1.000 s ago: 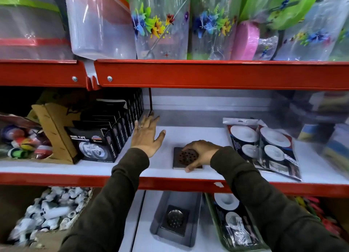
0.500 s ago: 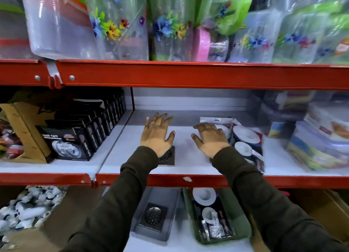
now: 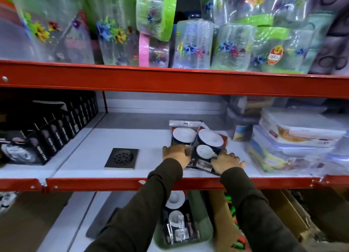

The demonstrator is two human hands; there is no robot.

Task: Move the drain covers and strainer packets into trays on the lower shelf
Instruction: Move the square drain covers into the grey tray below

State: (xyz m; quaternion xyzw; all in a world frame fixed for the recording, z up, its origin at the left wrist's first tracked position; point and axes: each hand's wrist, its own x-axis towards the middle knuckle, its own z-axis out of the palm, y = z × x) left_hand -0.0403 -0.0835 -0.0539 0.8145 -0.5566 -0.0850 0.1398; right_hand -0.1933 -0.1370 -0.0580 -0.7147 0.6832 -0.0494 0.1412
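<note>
A dark square drain cover (image 3: 121, 158) lies flat on the white middle shelf (image 3: 147, 138), free of both hands. To its right sits a small stack of strainer packets (image 3: 203, 140) showing white round strainers. My left hand (image 3: 176, 154) grips the stack's left edge and my right hand (image 3: 225, 162) holds its near right corner. On the lower shelf a green tray (image 3: 203, 231) holds another strainer packet (image 3: 177, 217). A grey tray (image 3: 105, 223) lies left of it, mostly hidden by my left sleeve.
Black tape boxes (image 3: 56, 134) line the middle shelf's left side. Stacked clear lidded containers (image 3: 294, 142) stand at the right. Wrapped plastic jars (image 3: 192, 44) fill the top shelf. A red shelf rail (image 3: 94, 183) runs along the front edge. Cardboard boxes (image 3: 283, 214) sit lower right.
Both hands left the drain cover and moved right onto the strainer packets, closing on the stack. The view shifted right.
</note>
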